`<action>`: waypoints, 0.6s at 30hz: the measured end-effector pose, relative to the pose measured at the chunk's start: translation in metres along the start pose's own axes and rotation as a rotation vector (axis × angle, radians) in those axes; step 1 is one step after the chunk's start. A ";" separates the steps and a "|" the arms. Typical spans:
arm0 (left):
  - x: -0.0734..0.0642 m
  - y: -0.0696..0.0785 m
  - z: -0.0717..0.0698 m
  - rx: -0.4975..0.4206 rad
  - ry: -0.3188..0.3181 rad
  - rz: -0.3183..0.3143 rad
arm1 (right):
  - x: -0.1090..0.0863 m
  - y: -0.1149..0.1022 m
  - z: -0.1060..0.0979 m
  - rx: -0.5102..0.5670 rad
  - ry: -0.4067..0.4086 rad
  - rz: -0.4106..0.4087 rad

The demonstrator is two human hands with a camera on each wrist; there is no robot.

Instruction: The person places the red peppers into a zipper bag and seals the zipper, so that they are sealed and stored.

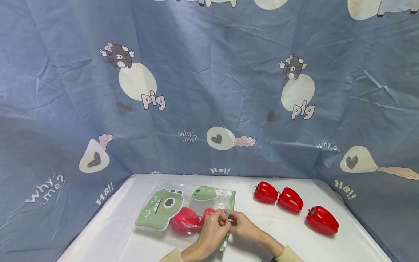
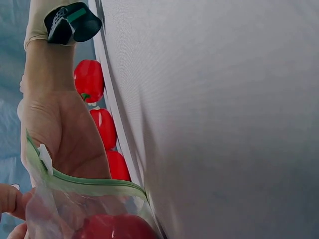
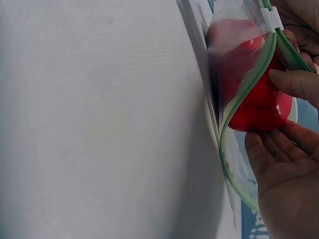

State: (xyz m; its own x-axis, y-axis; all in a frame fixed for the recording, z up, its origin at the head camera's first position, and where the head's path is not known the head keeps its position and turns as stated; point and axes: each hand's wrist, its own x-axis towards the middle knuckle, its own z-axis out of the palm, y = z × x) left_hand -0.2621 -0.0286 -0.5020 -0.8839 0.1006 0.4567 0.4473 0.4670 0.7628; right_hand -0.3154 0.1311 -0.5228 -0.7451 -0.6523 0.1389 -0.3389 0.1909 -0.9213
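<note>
A clear zip bag (image 1: 160,209) with green monster prints lies on the table, its mouth turned right. Red bell peppers (image 1: 184,221) show through its plastic. My left hand (image 1: 212,230) pinches the bag's rim by the white slider (image 3: 271,19). Reaching in at the mouth, my right hand (image 1: 244,226) holds a red bell pepper (image 3: 256,99), fingers on one side and thumb on the other. The green zip edge (image 3: 249,89) curves open around that pepper. In the head view the hands mostly hide the held pepper.
Several things stand around: loose red bell peppers (image 1: 266,193) lie in a slanting row on the right of the white table (image 1: 278,233). A blue printed curtain (image 1: 209,91) hangs behind and at both sides. A dark wrist camera (image 2: 75,22) sits on the right sleeve.
</note>
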 end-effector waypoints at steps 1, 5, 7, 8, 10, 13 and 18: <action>0.000 0.000 0.000 -0.001 -0.001 -0.001 | 0.000 0.000 0.000 -0.001 0.002 0.000; 0.000 0.001 0.000 -0.001 -0.003 -0.004 | -0.001 0.001 -0.001 -0.003 0.006 -0.005; 0.000 0.001 0.000 -0.004 -0.004 -0.004 | -0.002 0.001 -0.001 0.001 0.007 -0.001; 0.000 0.001 0.001 -0.006 -0.005 -0.003 | -0.003 0.001 0.000 0.002 0.009 0.002; 0.000 0.000 0.001 -0.010 -0.006 -0.003 | -0.004 0.000 0.000 0.005 0.013 0.009; 0.000 0.000 0.001 -0.016 -0.010 -0.011 | -0.007 -0.001 -0.001 0.006 0.021 0.010; 0.000 0.001 0.001 -0.007 -0.002 0.001 | -0.010 -0.001 -0.002 -0.013 0.031 -0.030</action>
State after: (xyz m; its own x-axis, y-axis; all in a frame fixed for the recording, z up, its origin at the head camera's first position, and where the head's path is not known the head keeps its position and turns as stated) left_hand -0.2620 -0.0279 -0.5019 -0.8836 0.1025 0.4568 0.4492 0.4609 0.7654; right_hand -0.3092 0.1388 -0.5223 -0.7518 -0.6350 0.1778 -0.3688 0.1814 -0.9117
